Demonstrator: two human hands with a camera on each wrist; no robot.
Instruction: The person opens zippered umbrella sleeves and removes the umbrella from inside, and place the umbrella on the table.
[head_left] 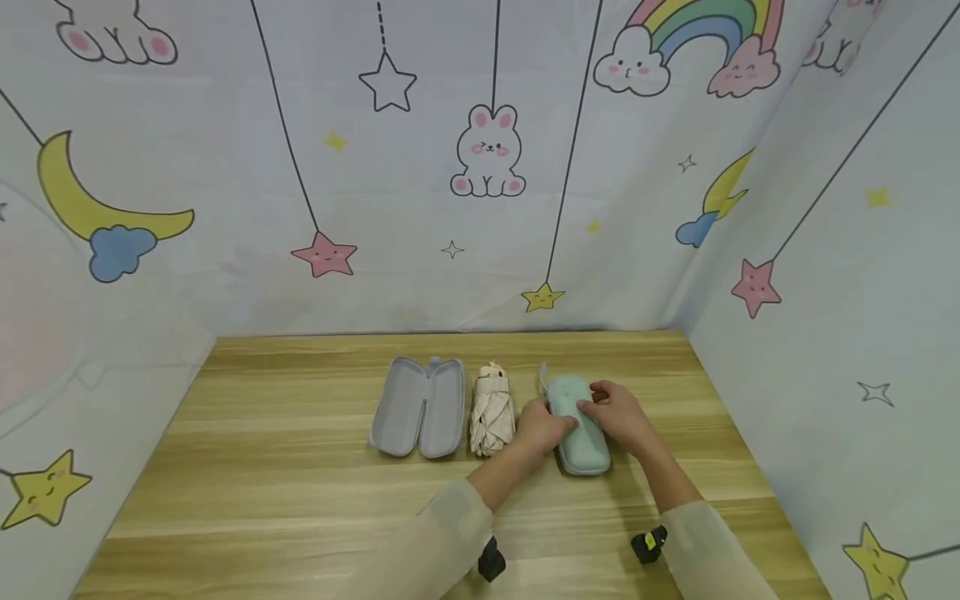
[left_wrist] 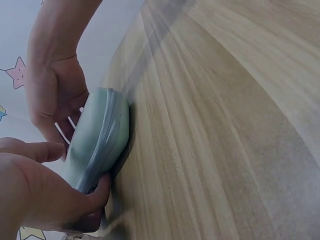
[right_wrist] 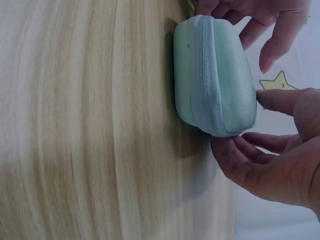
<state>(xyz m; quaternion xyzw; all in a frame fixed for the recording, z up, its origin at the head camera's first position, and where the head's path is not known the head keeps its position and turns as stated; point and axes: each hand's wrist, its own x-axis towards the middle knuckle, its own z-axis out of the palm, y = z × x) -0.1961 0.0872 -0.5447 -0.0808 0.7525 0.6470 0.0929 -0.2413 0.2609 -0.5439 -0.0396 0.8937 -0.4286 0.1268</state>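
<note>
A mint-green zip case (head_left: 581, 442) lies closed on the wooden table, a small strap loop at its far left end. Its zipper band (right_wrist: 207, 75) runs round the side in the right wrist view. My left hand (head_left: 542, 427) holds the case's left side, the thumb over the lid and the fingers low along the side. On the right side my right hand (head_left: 618, 414) grips it, thumb on the lid edge and fingers against the side (right_wrist: 280, 160). Left of the left hand lies a folded beige umbrella (head_left: 492, 417). Parts of the fingers are hidden behind the case.
An open grey case (head_left: 397, 417), spread in two halves, lies left of the umbrella. The wooden table (head_left: 262, 467) meets a printed cloth backdrop (head_left: 405, 292) at the back and right. Black wrist devices (head_left: 491, 560) sit by both sleeves.
</note>
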